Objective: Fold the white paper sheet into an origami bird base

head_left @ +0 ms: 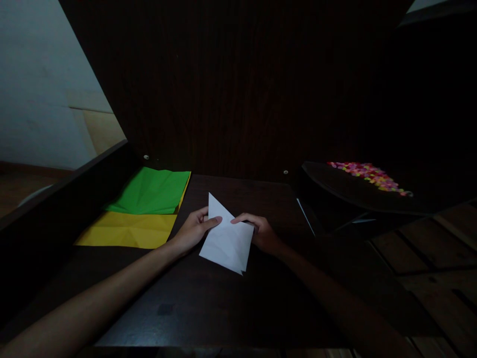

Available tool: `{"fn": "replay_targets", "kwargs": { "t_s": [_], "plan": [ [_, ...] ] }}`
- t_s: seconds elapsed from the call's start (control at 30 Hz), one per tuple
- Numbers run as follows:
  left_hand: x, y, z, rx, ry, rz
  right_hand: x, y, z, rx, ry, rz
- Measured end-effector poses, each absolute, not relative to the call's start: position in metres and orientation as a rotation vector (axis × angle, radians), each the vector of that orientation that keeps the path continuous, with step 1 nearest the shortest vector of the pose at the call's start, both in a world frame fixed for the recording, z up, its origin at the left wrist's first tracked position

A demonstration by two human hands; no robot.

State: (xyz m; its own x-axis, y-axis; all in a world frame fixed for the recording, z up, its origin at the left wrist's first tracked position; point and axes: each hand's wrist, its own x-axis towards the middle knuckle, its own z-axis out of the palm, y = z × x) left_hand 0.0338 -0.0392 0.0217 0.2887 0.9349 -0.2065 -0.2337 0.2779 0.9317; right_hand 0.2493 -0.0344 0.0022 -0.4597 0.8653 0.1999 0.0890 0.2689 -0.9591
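A folded sheet of white paper [228,243] is held up over the dark table, in the middle of the head view. One corner of it points up and away from me, and layers show at its lower right corner. My left hand [193,229] pinches its left edge, thumb on top and fingers behind. On the opposite side my right hand [263,232] grips the right edge, a finger or thumb lying across the upper face. The fingers under the paper are hidden.
Left of my hands lie a creased green sheet [152,191] and a yellow sheet [128,230], partly overlapping. A dark upright panel [238,89] closes off the table's back, and a low side board [70,194] its left. Small pink and yellow pieces [368,175] sit on a dark surface at right.
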Motion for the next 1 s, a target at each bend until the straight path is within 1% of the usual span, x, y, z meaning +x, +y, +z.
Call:
{"fn": "replay_targets", "kwargs": {
  "t_s": [0.3, 0.67, 0.83, 1.0],
  "plan": [
    [0.0342, -0.0381, 0.0177, 1.056, 0.918, 0.933, 0.2474, -0.0345, 0.0001, -0.931, -1.757, 1.212],
    [0.0315, -0.0403, 0.0162, 0.998, 0.734, 0.867, 0.2421, -0.0329, -0.0007, -0.912, -1.676, 0.893],
    [0.0324, -0.0396, 0.0177, 0.981, 0.752, 0.994, 0.2435, -0.0323, 0.0001, -0.948, -1.662, 0.752],
    [0.0297, -0.0409, 0.0223, 1.025, 0.598, 0.995, 0.2422, -0.0343, 0.0027, -0.993, -1.639, 0.726]
  ]
}}
